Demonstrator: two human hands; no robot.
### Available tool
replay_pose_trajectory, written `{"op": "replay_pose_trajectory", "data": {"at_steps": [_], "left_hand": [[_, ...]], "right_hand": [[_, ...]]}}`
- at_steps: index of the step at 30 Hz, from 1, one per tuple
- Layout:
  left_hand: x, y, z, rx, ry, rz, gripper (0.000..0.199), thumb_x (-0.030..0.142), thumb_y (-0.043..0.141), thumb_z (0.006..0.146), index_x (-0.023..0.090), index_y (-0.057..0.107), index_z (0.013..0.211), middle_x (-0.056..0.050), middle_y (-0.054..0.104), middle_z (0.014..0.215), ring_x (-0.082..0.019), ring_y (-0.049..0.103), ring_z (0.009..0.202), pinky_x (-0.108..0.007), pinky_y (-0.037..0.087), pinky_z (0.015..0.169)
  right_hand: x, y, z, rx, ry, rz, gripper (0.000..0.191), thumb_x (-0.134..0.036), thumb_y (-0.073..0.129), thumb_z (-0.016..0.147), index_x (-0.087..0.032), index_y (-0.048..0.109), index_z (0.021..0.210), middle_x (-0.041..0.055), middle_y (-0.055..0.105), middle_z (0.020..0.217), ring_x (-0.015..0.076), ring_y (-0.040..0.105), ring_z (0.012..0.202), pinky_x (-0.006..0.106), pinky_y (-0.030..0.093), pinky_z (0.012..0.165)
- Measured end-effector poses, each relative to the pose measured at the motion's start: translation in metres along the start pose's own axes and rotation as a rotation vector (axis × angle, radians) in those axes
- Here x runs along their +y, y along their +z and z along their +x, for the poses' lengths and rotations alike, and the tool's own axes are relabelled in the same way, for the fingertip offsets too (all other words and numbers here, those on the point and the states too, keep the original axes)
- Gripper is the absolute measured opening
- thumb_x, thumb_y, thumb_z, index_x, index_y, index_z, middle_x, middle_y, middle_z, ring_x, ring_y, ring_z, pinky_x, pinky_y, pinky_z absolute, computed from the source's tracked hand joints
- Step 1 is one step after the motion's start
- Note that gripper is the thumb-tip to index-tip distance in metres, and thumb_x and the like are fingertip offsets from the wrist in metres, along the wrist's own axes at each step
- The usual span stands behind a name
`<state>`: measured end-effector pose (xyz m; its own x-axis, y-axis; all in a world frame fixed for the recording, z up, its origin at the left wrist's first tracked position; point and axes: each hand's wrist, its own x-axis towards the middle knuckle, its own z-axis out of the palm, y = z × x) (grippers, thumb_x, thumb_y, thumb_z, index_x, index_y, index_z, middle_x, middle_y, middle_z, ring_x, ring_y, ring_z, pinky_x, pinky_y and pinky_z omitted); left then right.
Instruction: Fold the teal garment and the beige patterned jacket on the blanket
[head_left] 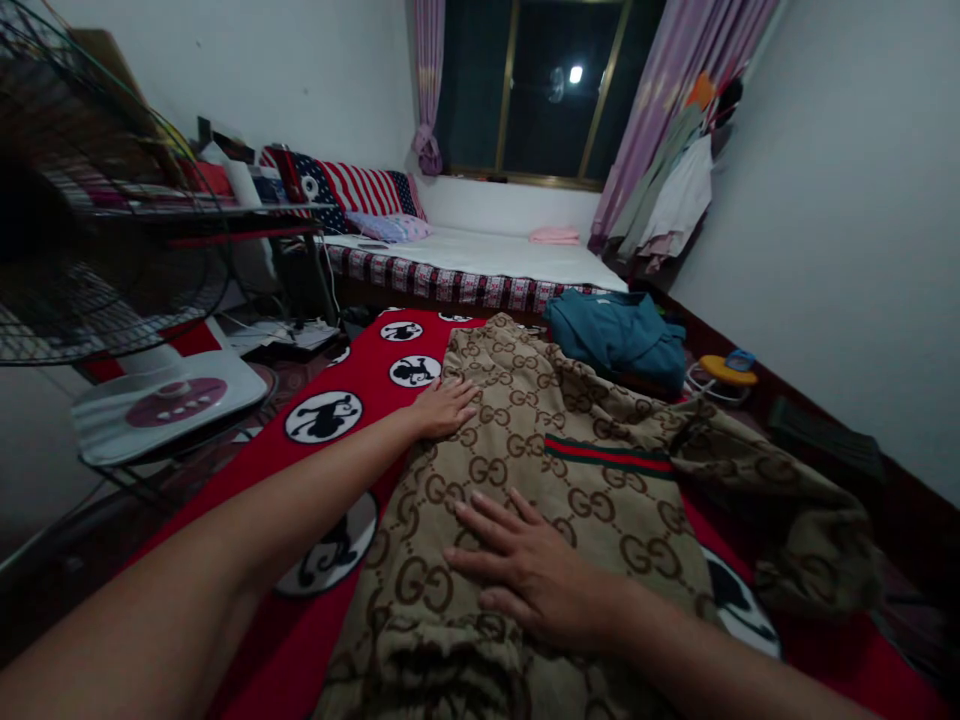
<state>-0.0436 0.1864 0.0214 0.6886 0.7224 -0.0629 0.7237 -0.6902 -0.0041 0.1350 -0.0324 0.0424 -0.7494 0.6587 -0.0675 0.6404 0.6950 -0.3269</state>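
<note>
Across the red cloth printed with round black-and-white motifs (379, 400), a tan fabric garment with a brown interlocking-letter pattern (517, 440) is laid out flat, directly in front of the person. A green-and-red striped band (607, 456) is set across its right-hand portion. On the right, one tan patterned sleeve (810, 500) is extended outward over the cloth and is loosely creased. At the near end, a gathered opening (450, 665) is formed in the same fabric; whether it is a cuff or a hem cannot be told.

The left hand (448, 407) is placed palm down on the garment's left edge, toward the far end, with the fingers straightened and held close together. The right hand (525, 570) is rested palm down on the nearer middle part, below the striped band, with the fingers stretched out and spread apart.

Beyond the garment, to the right, a folded teal fabric item (615, 335) is positioned. Farther back, a white-topped bed (487, 250) is located beneath the window (551, 120). At far left, a dark wire-caged fan (90, 335) is partly shown.
</note>
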Motion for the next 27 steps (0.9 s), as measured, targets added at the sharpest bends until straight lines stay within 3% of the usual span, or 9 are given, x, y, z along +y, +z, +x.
{"op": "replay_pose_trajectory", "data": {"at_steps": [5, 8, 11, 14, 16, 18, 21, 24, 27], "left_hand": [[0.009, -0.034, 0.022, -0.032, -0.042, 0.037, 0.044, 0.044, 0.055, 0.086, 0.022, 0.062, 0.123, -0.011, 0.058, 0.132, -0.030, 0.053, 0.122, -0.044, 0.035, 0.105], [0.024, -0.045, 0.029, 0.094, -0.066, 0.035, 0.044, 0.044, 0.049, 0.089, 0.023, 0.060, 0.126, -0.011, 0.059, 0.130, -0.030, 0.055, 0.119, -0.043, 0.038, 0.102], [0.036, -0.022, 0.027, 0.313, -0.078, -0.017, 0.052, 0.044, 0.028, 0.098, 0.027, 0.033, 0.146, -0.008, 0.036, 0.150, -0.024, 0.037, 0.136, -0.043, 0.029, 0.110], [0.037, 0.014, 0.023, 0.331, -0.111, -0.057, 0.055, 0.047, 0.026, 0.098, 0.025, 0.028, 0.148, -0.009, 0.028, 0.154, -0.026, 0.026, 0.141, -0.048, 0.022, 0.112], [0.035, 0.028, 0.023, 0.284, -0.123, -0.060, 0.056, 0.048, 0.026, 0.097, 0.025, 0.030, 0.148, -0.010, 0.027, 0.154, -0.028, 0.025, 0.142, -0.050, 0.020, 0.112], [0.036, 0.031, 0.023, 0.258, -0.146, -0.066, 0.056, 0.049, 0.026, 0.097, 0.024, 0.030, 0.148, -0.010, 0.027, 0.154, -0.028, 0.025, 0.142, -0.050, 0.021, 0.112], [0.045, 0.026, 0.021, 0.267, -0.235, -0.062, 0.056, 0.046, 0.026, 0.097, 0.021, 0.032, 0.147, -0.011, 0.030, 0.153, -0.029, 0.027, 0.141, -0.052, 0.019, 0.112], [0.057, 0.025, 0.016, 0.343, -0.302, -0.048, 0.054, 0.041, 0.030, 0.096, 0.018, 0.039, 0.144, -0.014, 0.037, 0.149, -0.030, 0.031, 0.138, -0.053, 0.018, 0.112], [0.062, 0.028, 0.011, 0.408, -0.303, -0.043, 0.052, 0.037, 0.031, 0.095, 0.016, 0.044, 0.141, -0.015, 0.043, 0.145, -0.030, 0.036, 0.136, -0.053, 0.020, 0.111]], "right_hand": [[-0.019, -0.017, -0.026, -0.070, -0.005, 0.075, 0.039, -0.030, 0.045, 0.093, -0.034, 0.055, 0.130, 0.0027, 0.041, 0.148, 0.0238, 0.036, 0.136, 0.047, 0.019, 0.114], [-0.014, -0.035, -0.017, 0.025, 0.030, 0.034, 0.031, -0.034, 0.049, 0.092, -0.030, 0.063, 0.119, 0.0036, 0.059, 0.132, 0.0206, 0.054, 0.120, 0.046, 0.017, 0.114], [0.001, -0.030, -0.011, 0.206, 0.183, -0.031, 0.050, -0.046, 0.044, 0.093, -0.028, 0.044, 0.140, 0.0080, 0.039, 0.149, 0.0236, 0.035, 0.137, 0.050, 0.012, 0.115], [0.017, -0.010, -0.018, 0.130, 0.239, -0.022, 0.067, -0.054, 0.042, 0.092, -0.026, 0.024, 0.150, 0.0092, 0.016, 0.157, 0.0261, 0.013, 0.145, 0.051, 0.015, 0.114], [0.023, -0.005, -0.030, 0.063, 0.226, 0.017, 0.067, -0.054, 0.047, 0.090, -0.026, 0.029, 0.148, 0.0084, 0.019, 0.157, 0.0260, 0.019, 0.144, 0.048, 0.021, 0.114], [0.027, -0.014, -0.046, 0.087, 0.248, 0.001, 0.049, -0.046, 0.051, 0.089, -0.031, 0.050, 0.136, 0.0044, 0.042, 0.147, 0.0239, 0.039, 0.135, 0.046, 0.024, 0.113], [0.040, -0.045, -0.088, 0.407, 0.455, -0.194, 0.026, -0.032, 0.051, 0.089, -0.029, 0.068, 0.109, 0.0026, 0.067, 0.119, 0.0223, 0.058, 0.114, 0.047, 0.026, 0.112], [0.069, -0.074, -0.148, 0.848, 0.799, -0.385, 0.036, -0.034, 0.052, 0.086, -0.021, 0.063, 0.117, 0.0106, 0.064, 0.121, 0.0268, 0.056, 0.115, 0.044, 0.039, 0.102], [0.104, -0.084, -0.204, 1.086, 1.156, -0.220, 0.040, -0.037, 0.052, 0.081, -0.015, 0.064, 0.113, 0.0139, 0.068, 0.109, 0.0281, 0.062, 0.102, 0.042, 0.048, 0.089]]}}
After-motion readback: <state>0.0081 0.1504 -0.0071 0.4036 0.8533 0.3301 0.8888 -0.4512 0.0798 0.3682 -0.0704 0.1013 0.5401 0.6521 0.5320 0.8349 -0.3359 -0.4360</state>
